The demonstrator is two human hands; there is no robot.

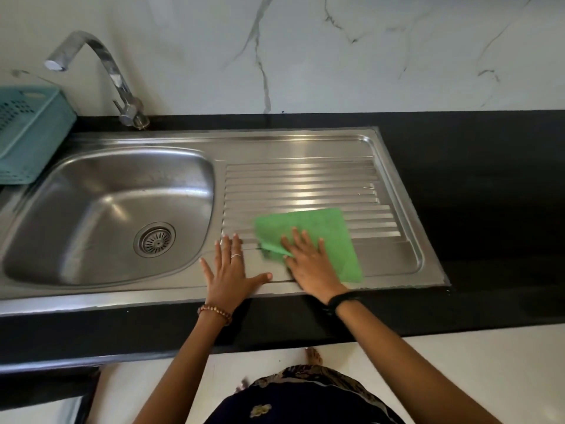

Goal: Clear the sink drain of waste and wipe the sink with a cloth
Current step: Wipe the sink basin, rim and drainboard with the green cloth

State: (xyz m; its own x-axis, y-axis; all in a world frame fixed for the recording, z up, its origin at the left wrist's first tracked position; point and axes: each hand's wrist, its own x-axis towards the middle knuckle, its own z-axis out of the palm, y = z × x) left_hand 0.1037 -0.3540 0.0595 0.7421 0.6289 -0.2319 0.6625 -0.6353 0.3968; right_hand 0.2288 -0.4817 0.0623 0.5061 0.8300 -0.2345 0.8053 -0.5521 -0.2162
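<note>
On the drainboard the green cloth is pressed flat by the right hand, fingers spread, the left hand is laid flat and empty beside it, and the drain looks cleared, so the wiping is judged under way.

One sink, one drain, one tap, one green cloth, one basket, two hands.

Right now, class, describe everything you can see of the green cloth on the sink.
The thin, green, roughly square cloth lies spread flat on the steel sink's ribbed draining board, at its near side, right of the basin. Its near-left corner is folded over. The right hand presses on it with straight, spread fingers. The left hand rests flat on bare steel beside it, not touching it.
</note>
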